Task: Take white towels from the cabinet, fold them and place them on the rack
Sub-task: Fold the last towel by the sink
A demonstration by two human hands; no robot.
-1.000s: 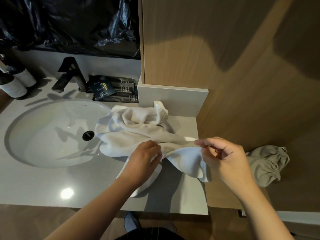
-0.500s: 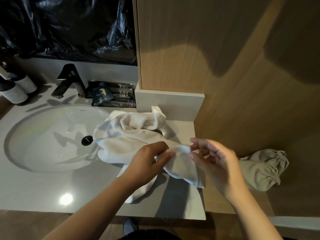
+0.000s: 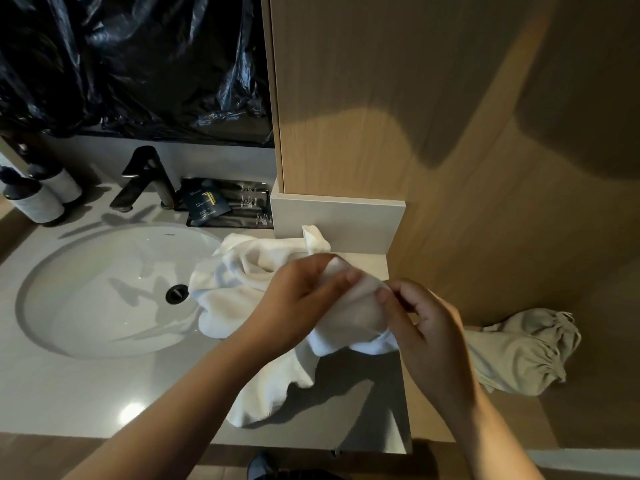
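Grey desk (image 3: 69, 393), white basin (image 3: 104, 289) on the left, black tap (image 3: 145, 178) at the far edge, wood panel (image 3: 381, 98) on the right. Head view: white towel (image 3: 235, 306) lies bunched on the desk, overlapping the basin rim. My left hand (image 3: 304, 303) and right hand (image 3: 426, 327) each pinch its raised edge, close together. Probably hunting a corner to spread it before folding. Beige drawstring bag (image 3: 519, 351) sits further right, untouched.
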